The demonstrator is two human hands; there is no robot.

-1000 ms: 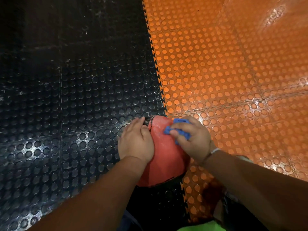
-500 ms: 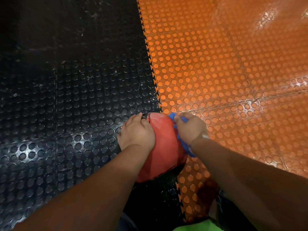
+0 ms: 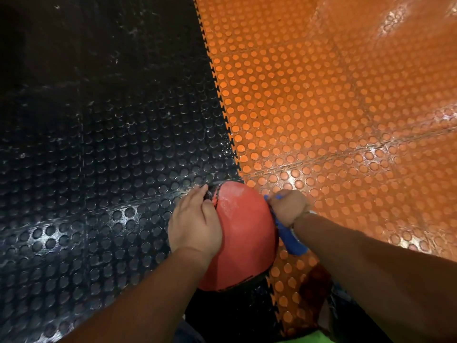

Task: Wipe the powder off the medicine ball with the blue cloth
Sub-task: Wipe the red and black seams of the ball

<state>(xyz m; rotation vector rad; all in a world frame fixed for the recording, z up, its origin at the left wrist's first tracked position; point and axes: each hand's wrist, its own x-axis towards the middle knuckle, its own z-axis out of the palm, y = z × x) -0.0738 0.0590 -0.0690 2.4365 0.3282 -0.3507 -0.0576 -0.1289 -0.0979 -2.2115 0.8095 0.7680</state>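
A red medicine ball (image 3: 243, 233) with black seams sits on the floor where the black and orange mats meet. A pale smear of powder shows on its upper face. My left hand (image 3: 195, 221) lies flat against the ball's left side, fingers straight. My right hand (image 3: 288, 206) is at the ball's right side, gripping the blue cloth (image 3: 289, 237). The cloth is pressed to the ball's right edge and its loose end hangs below my wrist.
Black studded floor mats (image 3: 99, 157) cover the left, orange studded mats (image 3: 333, 107) the right, joined by a toothed seam. My knees and a bit of green clothing (image 3: 314, 337) show at the bottom edge.
My right hand has slid with the cloth from the top of the ball down to its right side. The left hand has stayed on the ball's left side.
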